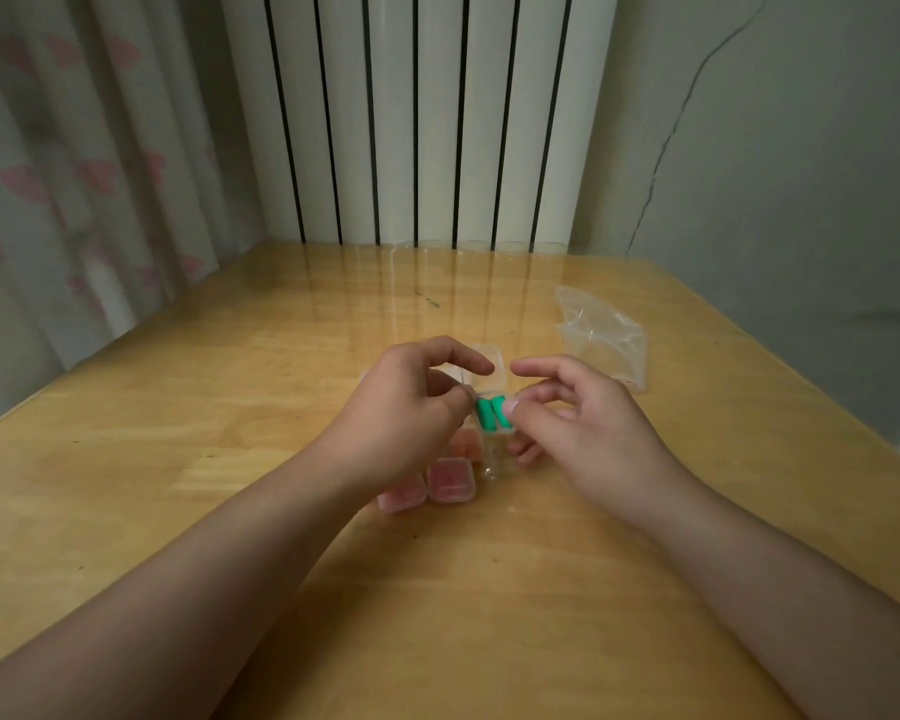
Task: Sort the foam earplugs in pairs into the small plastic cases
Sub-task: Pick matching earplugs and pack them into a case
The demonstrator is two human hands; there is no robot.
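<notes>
The wooden tabletop (230, 459) is carrying everything, and its glossy surface is looking slippery, so any small thing that is falling on it may be rolling far. A clear plastic bag (601, 332) is lying well apart on the right side. Near the forearms, two small closed cases with pink earplugs (450, 478) are already sitting, one partly hidden under the left wrist.

The left hand (401, 407) and the right hand (588, 423) are holding a clear open case (489, 379) between them, the grip of both being a pinch of curled fingers at its sides. Two green earplugs (492, 413) are lying side by side in it.

I think the risk is here: the foam is springy, so when the lid is closing, a plug may be popping out or getting pinched in the edge.
</notes>
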